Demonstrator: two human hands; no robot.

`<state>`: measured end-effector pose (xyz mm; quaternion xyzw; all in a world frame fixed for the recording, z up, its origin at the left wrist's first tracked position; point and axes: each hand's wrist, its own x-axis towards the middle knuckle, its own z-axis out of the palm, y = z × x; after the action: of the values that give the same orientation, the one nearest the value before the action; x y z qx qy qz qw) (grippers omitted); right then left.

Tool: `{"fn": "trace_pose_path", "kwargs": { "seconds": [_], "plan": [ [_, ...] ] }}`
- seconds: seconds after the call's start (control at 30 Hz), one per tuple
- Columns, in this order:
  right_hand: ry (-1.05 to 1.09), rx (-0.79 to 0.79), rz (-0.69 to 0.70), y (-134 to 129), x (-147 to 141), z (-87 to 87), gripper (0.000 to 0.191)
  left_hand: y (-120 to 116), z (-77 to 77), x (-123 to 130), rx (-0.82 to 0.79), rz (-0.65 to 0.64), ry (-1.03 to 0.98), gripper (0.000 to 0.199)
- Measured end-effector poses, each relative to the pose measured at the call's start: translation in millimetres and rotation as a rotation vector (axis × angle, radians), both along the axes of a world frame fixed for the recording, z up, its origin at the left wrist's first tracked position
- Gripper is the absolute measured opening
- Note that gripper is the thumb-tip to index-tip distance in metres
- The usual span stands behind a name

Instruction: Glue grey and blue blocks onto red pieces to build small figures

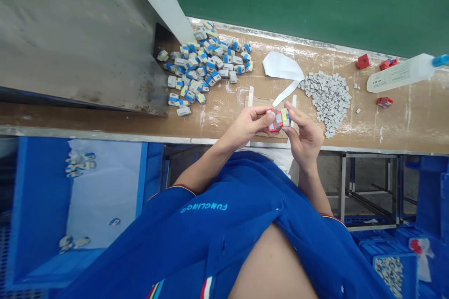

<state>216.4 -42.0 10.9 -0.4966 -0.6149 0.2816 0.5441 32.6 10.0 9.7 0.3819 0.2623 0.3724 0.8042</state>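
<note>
Both my hands meet over a small cardboard piece [261,102] at the bench's front edge. My left hand [250,126] is closed on a small red and grey plastic toy part [274,121], with the thumb on top. Against its right side sits a white, yellow and blue plastic part [285,117], pinched between the thumb and fingers of my right hand [304,135]. The two parts touch; whether they are joined I cannot tell. A heap of similar white, blue and yellow parts [206,63] lies to the left, and small grey pieces [328,98] lie piled to the right.
White paper [280,66] lies behind my hands. One white bottle [164,2] leans at the left beside a metal box [80,32]; another bottle [400,74] lies at the right near red parts [363,61]. A blue crate [26,205] stands below left, smaller bins [389,247] below right.
</note>
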Motion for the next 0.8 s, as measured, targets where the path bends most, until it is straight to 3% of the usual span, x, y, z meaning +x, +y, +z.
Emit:
{"fn": "trace_pose_path", "kwargs": {
  "seconds": [0.1, 0.3, 0.5, 0.63, 0.7, 0.8],
  "plan": [
    [-0.021, 0.078, -0.001, 6.0, 0.2, 4.8, 0.029, 3.0, -4.1, 1.1, 0.039, 0.047, 0.004, 0.052],
    [0.036, 0.025, 0.055, 6.8, 0.5, 12.2, 0.022, 10.7, 0.8, -4.7, 0.210, 0.099, 0.070, 0.054],
    [-0.041, 0.197, -0.141, 2.0, -9.5, -2.4, 0.035, 4.7, 7.7, 7.9, 0.097, 0.244, 0.008, 0.055],
    [-0.235, 0.174, -0.222, -1.3, -12.2, -16.3, 0.071, -8.0, 9.4, 22.4, 0.032, 0.295, -0.026, 0.061],
    [-0.261, 0.154, -0.278, -3.1, -11.6, -20.1, 0.080, -15.1, 10.7, 26.9, 0.033, 0.282, -0.029, 0.061],
    [-0.295, 0.202, -0.345, -5.6, -7.4, -17.0, 0.075, -21.9, 11.6, 27.2, 0.067, 0.179, -0.009, 0.059]
  ]
}}
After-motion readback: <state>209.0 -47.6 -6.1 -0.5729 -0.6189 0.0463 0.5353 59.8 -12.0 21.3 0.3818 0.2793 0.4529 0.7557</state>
